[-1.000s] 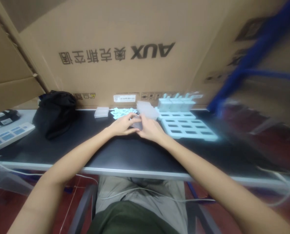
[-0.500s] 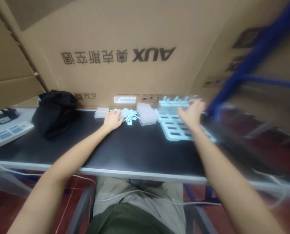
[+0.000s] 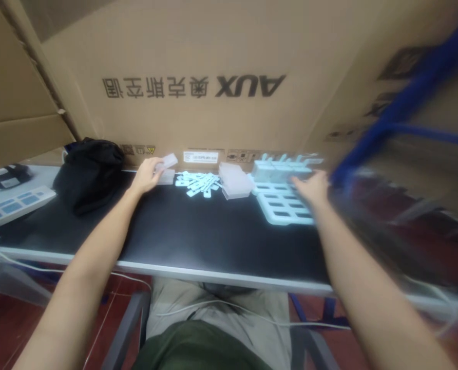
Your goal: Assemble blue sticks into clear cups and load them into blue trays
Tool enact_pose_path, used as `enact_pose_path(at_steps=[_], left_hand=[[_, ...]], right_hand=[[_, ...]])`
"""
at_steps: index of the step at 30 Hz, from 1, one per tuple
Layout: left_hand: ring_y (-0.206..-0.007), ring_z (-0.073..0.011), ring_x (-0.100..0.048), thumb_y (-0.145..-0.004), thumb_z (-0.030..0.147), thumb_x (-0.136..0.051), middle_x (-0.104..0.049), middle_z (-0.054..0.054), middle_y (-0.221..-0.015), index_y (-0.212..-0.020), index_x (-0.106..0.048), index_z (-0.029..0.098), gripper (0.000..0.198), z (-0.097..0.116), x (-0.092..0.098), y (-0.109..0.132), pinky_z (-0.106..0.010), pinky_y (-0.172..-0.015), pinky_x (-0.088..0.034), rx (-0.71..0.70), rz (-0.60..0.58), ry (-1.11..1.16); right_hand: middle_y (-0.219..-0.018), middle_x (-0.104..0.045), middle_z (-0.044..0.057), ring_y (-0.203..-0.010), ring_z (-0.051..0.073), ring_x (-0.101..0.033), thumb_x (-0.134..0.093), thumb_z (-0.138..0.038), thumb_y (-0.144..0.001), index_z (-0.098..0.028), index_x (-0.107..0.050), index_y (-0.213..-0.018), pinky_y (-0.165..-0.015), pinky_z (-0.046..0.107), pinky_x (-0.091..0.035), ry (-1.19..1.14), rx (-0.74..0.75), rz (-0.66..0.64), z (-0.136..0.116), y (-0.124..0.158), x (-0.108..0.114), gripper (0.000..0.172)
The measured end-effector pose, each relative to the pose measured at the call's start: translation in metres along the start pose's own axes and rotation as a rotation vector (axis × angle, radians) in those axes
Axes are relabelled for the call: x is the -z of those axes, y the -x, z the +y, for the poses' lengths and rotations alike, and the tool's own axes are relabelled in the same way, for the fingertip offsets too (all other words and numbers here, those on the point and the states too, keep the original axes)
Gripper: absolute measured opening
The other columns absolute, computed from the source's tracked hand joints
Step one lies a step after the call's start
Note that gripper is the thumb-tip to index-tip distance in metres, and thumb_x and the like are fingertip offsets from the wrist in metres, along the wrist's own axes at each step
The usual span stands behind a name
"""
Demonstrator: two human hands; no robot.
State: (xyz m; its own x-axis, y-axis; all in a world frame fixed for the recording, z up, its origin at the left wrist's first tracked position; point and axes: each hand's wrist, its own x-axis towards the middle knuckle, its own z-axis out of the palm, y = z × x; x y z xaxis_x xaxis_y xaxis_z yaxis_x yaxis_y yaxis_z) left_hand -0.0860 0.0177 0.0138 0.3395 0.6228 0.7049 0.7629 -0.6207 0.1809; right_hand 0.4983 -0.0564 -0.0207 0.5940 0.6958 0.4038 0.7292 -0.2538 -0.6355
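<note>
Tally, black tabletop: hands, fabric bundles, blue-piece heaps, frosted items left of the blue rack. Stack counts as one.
Hands: 2 (left hand, right hand)
Fabric: 1 (black bundle)
Heaps: 1 (blue pieces)
Frosted: 3 (held piece, nearby piece, stack)
Total: 7

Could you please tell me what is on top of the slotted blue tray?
On the tray, at its far end, stand blue blocks with upright tabs. Their undersides are hidden, as is some of the tray behind the right hand.
</note>
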Motion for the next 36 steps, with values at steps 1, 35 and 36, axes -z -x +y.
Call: enact_pose_path(at_steps=[1,35,36], left_hand=[[-0.12,-0.0306,-0.064,-0.101,0.045,-0.052,-0.071,-0.012,-0.131,-0.128,-0.063,0.022,0.037,-0.016,0.004,0.005,-0.047,-0.11,-0.049,0.039,0.055,0.037],[-0.142,-0.0314,-0.056,-0.1,0.052,-0.05,-0.055,-0.015,-0.149,-0.134,-0.07,0.021,0.05,-0.052,-0.027,0.014,-0.053,-0.124,-0.046,0.137,-0.15,0.139],[-0.137,-0.0313,-0.059,-0.098,0.051,-0.053,-0.058,-0.015,-0.144,-0.129,-0.072,0.019,0.049,-0.053,-0.028,0.013,-0.052,-0.121,-0.049,0.143,-0.135,0.152]], right_hand=[[-0.147,-0.054,0.032,-0.138,0.04,-0.053,-0.071,-0.048,-0.081,-0.005,-0.045,-0.144,-0.116,0.047,-0.041,0.004,-0.018,-0.021,-0.001,0.0,0.0,0.08],[-0.115,-0.068,0.039,-0.11,0.044,-0.072,-0.061,-0.049,-0.095,0.004,-0.04,-0.144,-0.09,0.046,-0.054,0.217,-0.069,0.126,-0.028,0.014,0.011,0.076],[-0.112,-0.069,0.038,-0.107,0.043,-0.072,-0.059,-0.048,-0.095,0.003,-0.041,-0.143,-0.086,0.045,-0.054,0.212,-0.045,0.183,-0.029,0.013,0.014,0.072]])
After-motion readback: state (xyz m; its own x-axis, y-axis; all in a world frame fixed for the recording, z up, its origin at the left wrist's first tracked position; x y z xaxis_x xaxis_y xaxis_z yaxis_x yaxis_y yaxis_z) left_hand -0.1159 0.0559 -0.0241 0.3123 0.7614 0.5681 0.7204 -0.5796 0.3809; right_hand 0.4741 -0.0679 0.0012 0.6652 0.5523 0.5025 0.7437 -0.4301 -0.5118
